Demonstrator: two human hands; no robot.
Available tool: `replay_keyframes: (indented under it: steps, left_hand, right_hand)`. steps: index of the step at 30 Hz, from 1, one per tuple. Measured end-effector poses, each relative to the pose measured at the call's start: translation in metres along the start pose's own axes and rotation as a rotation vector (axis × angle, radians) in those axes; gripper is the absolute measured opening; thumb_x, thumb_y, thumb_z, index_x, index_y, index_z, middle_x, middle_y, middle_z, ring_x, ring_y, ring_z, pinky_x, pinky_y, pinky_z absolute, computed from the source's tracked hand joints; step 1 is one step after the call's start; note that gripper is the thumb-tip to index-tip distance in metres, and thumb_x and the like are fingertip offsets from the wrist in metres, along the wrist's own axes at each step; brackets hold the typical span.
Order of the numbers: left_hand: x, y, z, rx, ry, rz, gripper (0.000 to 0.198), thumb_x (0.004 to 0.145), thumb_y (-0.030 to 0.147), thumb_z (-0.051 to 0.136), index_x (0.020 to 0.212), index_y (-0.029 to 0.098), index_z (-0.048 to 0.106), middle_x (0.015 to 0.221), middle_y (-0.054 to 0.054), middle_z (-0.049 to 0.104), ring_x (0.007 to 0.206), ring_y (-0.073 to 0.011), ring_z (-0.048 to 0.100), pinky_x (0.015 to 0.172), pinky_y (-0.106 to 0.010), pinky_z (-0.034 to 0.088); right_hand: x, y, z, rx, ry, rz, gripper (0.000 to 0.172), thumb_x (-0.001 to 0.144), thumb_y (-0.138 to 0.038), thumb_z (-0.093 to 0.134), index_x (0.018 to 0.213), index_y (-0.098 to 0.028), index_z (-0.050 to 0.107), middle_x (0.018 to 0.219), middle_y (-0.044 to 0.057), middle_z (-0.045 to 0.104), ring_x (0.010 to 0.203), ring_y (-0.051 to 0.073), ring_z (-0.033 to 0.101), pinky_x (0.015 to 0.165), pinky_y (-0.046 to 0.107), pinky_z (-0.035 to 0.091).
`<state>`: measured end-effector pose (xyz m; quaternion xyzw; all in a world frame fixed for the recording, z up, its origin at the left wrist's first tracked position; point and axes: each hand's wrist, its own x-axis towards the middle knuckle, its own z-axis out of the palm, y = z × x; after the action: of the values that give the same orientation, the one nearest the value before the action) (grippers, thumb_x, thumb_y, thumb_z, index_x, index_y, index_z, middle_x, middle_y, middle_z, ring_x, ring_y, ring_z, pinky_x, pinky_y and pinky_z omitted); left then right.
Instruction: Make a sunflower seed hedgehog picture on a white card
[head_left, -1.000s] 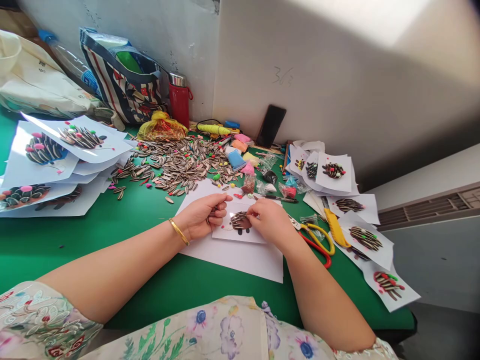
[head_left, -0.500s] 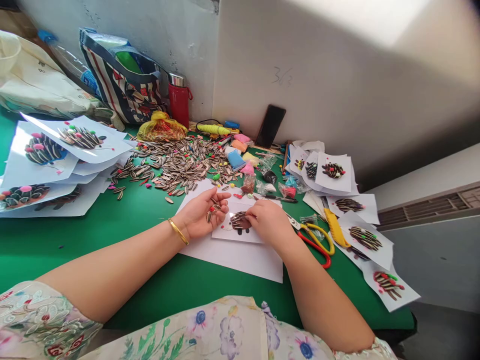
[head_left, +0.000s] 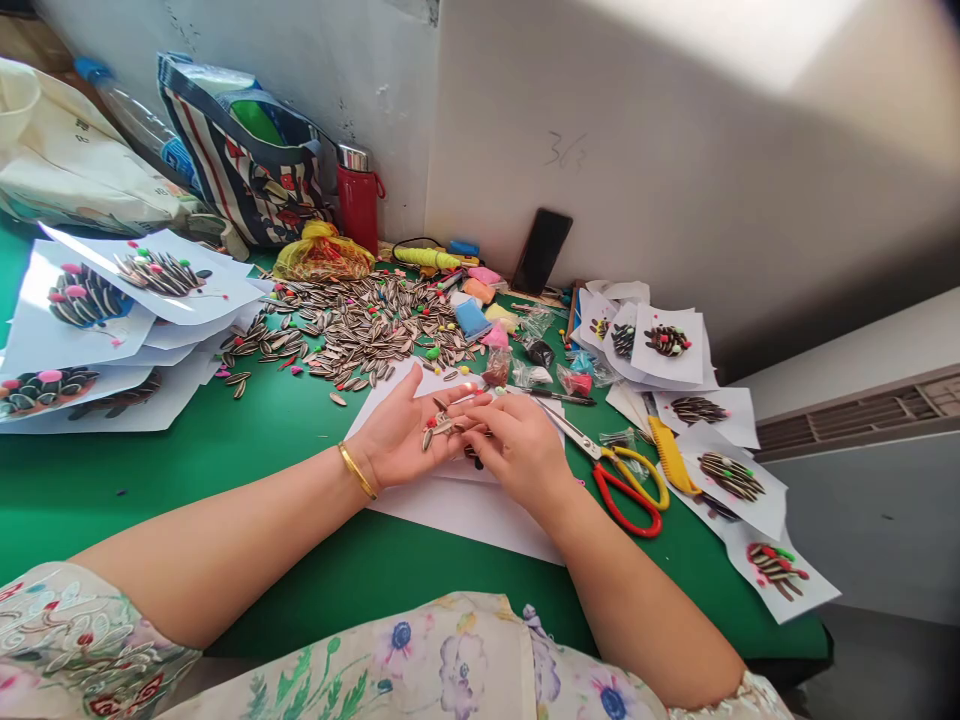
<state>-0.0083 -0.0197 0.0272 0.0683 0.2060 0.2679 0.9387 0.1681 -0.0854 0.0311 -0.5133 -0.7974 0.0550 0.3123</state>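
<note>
My left hand [head_left: 409, 428] lies palm up with its fingers stretched out, holding several striped sunflower seeds [head_left: 442, 427] and a small red bit. Thumb and fingers of my right hand [head_left: 521, 450] are pinched over the left fingers, closed on what looks like a sunflower seed, mostly hidden by the fingertips. Beneath both hands lies a small white card on larger white paper [head_left: 465, 515]. The card's seed-covered animal figure is almost wholly hidden, with a dark foot showing. A large pile of sunflower seeds [head_left: 367, 325] spreads beyond my left hand.
Scissors [head_left: 626, 485] with red and yellow handles and a yellow cutter [head_left: 671, 455] lie to the right. Seed-picture cards [head_left: 739, 470] line the right edge; more cards [head_left: 90, 300] are stacked left. Clay packets [head_left: 472, 320], a phone [head_left: 541, 250] and a red bottle [head_left: 358, 205] stand behind.
My right hand has left the figure on the card and moved left to my left fingers. My left hand has flattened and shifted right, over the card, covering the figure.
</note>
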Motion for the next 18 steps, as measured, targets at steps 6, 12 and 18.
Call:
replay_keyframes:
  steps: [6, 12, 18]
  left_hand:
    - [0.0000, -0.0020, -0.0017, 0.010, -0.034, -0.016, 0.062, 0.098, 0.061, 0.029, 0.122, 0.010, 0.056, 0.104, -0.019, 0.068, 0.089, -0.0261, 0.069, 0.073, -0.037, 0.058]
    - [-0.0020, -0.0032, -0.0007, 0.015, -0.089, -0.050, 0.069, 0.097, 0.065, 0.026, 0.122, 0.009, 0.056, 0.095, -0.015, 0.067, 0.081, -0.0237, 0.067, 0.076, -0.037, 0.056]
    - [-0.0022, -0.0070, -0.0020, 0.010, -0.124, -0.126, 0.065, 0.097, 0.063, 0.033, 0.125, 0.009, 0.057, 0.088, -0.012, 0.066, 0.068, -0.0180, 0.062, 0.067, -0.030, 0.053]
  right_hand:
    - [-0.0016, 0.0006, 0.0067, 0.081, 0.006, -0.010, 0.018, 0.089, -0.018, 0.061, 0.104, -0.023, 0.071, 0.104, 0.006, 0.071, 0.097, 0.023, 0.061, 0.086, 0.039, 0.048]
    - [-0.0021, 0.0002, 0.0076, 0.113, 0.000, 0.008, 0.021, 0.095, -0.020, 0.055, 0.108, -0.024, 0.071, 0.105, 0.006, 0.071, 0.098, 0.022, 0.061, 0.087, 0.040, 0.048]
    - [-0.0017, 0.0001, 0.0101, 0.101, -0.062, 0.007, 0.019, 0.091, -0.019, 0.060, 0.104, -0.023, 0.073, 0.092, 0.006, 0.069, 0.090, 0.023, 0.061, 0.081, 0.039, 0.049]
